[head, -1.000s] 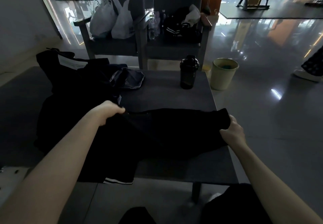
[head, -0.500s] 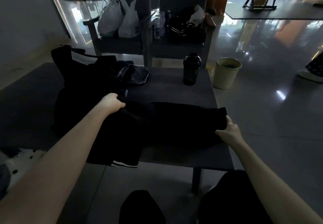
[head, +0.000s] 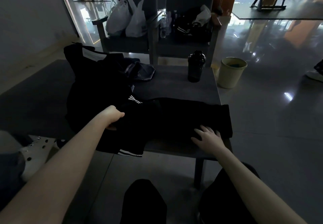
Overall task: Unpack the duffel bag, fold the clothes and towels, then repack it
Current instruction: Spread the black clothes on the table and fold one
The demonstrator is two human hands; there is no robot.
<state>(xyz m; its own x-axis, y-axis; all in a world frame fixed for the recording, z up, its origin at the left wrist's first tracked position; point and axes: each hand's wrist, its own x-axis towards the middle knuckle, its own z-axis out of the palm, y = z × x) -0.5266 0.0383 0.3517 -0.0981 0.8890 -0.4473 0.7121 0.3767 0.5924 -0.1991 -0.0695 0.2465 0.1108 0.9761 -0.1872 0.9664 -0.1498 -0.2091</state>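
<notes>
L hand (head: 114,117) grips black garment (head: 167,118), R hand (head: 208,136) flat on it.

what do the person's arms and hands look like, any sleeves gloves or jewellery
The left hand and right hand are bare: no gloves, and no ring, watch or wristband that the dim light shows. The left arm and right arm are uncovered up to the frame edge, so no sleeve is in view.
</notes>
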